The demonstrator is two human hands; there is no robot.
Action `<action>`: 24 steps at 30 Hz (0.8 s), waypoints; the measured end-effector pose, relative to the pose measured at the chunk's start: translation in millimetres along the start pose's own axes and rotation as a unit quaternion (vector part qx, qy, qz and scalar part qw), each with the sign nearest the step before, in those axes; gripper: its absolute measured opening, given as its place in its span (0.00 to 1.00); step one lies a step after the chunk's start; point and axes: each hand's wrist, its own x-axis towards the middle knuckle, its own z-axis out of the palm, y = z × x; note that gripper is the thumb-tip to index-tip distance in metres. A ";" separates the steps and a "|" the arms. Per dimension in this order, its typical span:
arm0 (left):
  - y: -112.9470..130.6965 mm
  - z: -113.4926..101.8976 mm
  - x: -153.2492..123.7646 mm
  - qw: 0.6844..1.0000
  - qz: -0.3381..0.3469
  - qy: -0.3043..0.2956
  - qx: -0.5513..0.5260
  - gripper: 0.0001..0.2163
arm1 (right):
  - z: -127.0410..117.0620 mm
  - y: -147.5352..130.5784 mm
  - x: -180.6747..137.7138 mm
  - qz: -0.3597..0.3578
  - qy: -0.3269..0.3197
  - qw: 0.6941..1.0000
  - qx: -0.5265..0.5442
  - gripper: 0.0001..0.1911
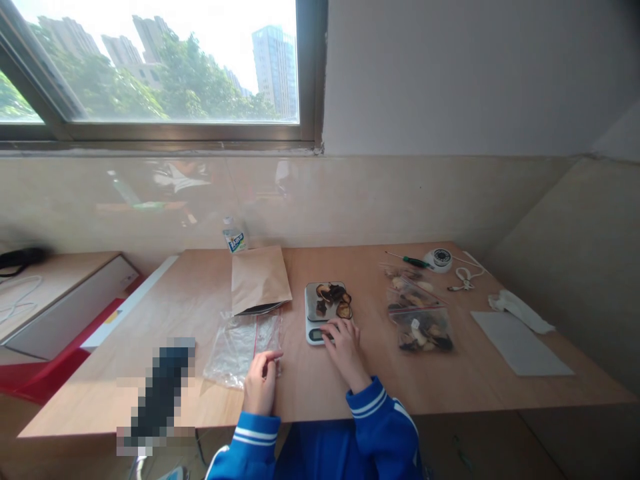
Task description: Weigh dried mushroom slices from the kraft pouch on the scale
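My right hand reaches over the front of a white kitchen scale, its fingers spread at the small display. On the scale's metal plate lie several dark, curled dried mushroom slices; one pale-centred piece sits at the plate's right edge, close to my fingertips. My left hand rests on the table at the right edge of some clear zip bags. Its fingers are loosely bent and apart from the thumb, with nothing visible between them. Whether it touches the plastic, I cannot tell.
A brown paper bag lies behind the clear bags, near a bottle. To the right are filled zip bags, a screwdriver, a white dome camera, a cable, white paper and a crumpled white item.
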 end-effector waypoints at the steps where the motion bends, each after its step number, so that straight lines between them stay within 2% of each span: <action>1: -0.1 0.0 0.1 1.000 0.001 0.000 0.000 0.13 | 0.5 -0.6 0.1 -0.003 -0.006 1.000 0.006 0.10; 5: -0.7 0.1 0.0 1.000 0.005 0.004 0.001 0.13 | -0.6 1.2 2.3 -0.021 -0.010 0.998 0.051 0.09; 9: -1.6 0.7 -0.5 1.000 0.005 0.005 -0.002 0.13 | -5.9 6.4 21.0 -0.021 0.030 0.995 0.090 0.08; 13: -0.6 1.3 -0.4 1.000 0.001 0.007 -0.010 0.13 | -5.4 11.8 48.0 -0.042 0.064 0.994 0.081 0.10; 15: 0.3 1.4 0.0 1.000 -0.008 0.010 -0.015 0.14 | -3.5 13.6 49.5 -0.052 0.076 0.994 0.066 0.12; 19: 0.6 1.9 0.8 1.000 -0.021 0.010 -0.015 0.14 | -3.8 17.9 13.9 -0.016 0.119 0.990 0.072 0.15; 24: 0.8 3.8 -1.2 1.000 -0.010 0.025 -0.004 0.13 | -11.9 29.4 -45.8 0.062 0.112 0.985 0.114 0.15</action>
